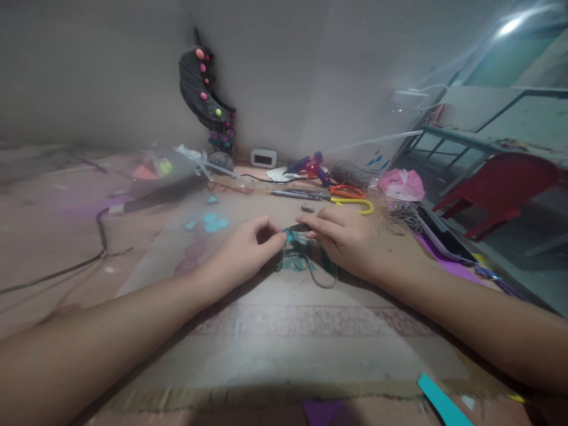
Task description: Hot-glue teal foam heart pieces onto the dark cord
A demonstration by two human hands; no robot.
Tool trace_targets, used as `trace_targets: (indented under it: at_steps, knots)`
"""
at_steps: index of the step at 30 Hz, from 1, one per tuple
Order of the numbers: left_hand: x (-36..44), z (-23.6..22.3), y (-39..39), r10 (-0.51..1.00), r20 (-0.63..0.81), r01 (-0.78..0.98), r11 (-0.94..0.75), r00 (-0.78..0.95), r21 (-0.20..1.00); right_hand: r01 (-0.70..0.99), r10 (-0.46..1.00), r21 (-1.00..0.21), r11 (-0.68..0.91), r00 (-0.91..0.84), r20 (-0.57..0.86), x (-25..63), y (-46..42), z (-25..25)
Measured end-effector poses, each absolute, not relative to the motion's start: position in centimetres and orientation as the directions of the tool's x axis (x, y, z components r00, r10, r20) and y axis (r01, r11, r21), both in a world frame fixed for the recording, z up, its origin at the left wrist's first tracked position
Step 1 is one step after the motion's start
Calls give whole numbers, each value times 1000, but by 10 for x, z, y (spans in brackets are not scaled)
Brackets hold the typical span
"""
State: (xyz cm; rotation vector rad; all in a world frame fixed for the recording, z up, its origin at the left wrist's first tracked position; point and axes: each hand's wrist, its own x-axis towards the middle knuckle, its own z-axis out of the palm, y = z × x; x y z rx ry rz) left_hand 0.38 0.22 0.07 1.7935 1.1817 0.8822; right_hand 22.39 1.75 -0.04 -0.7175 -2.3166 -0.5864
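Observation:
My left hand [251, 245] is closed in a pinch, thumb and forefinger on a small teal paper piece [289, 236]. A short dark stretch of grey yarn runs from there to my right hand [348, 239], whose fingertips are pressed together on it. Below the fingers, the slack grey yarn [328, 287] lies in loose loops on the cardboard sheet [310, 361]. Several teal paper cutouts [215, 223] lie to the left of my left hand. Just beyond the right fingertips is a small dark piece [307, 207] whose kind I cannot tell.
Scissors [352, 202] with orange and yellow handles lie beyond my right hand. Behind them are a glue gun [313, 165], a yarn ball [350, 173] and a clock [263, 158]. A phone [444, 234] lies right; a moon-shaped ornament [193, 89] hangs on the wall.

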Motion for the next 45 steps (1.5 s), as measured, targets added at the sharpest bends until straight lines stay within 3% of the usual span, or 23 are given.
trace_targets:
  at_steps: [5, 25, 36, 42, 45]
  knots:
    - [4, 0, 3, 939, 132, 393, -257, 318, 883, 600, 288, 270, 753, -669, 685, 222, 17, 1]
    - [5, 3, 1, 939, 124, 401, -254, 322, 880, 606, 310, 263, 751, -675, 670, 224, 17, 0]
    - [5, 2, 2, 937, 133, 386, -259, 324, 886, 617, 347, 235, 751, -672, 654, 224, 16, 1]
    - [3, 1, 3, 938, 128, 370, -249, 322, 895, 639, 416, 136, 757, -632, 653, 225, 16, 2]
    - [3, 1, 3, 941, 124, 377, -244, 315, 894, 646, 419, 145, 750, -633, 651, 225, 16, 1]
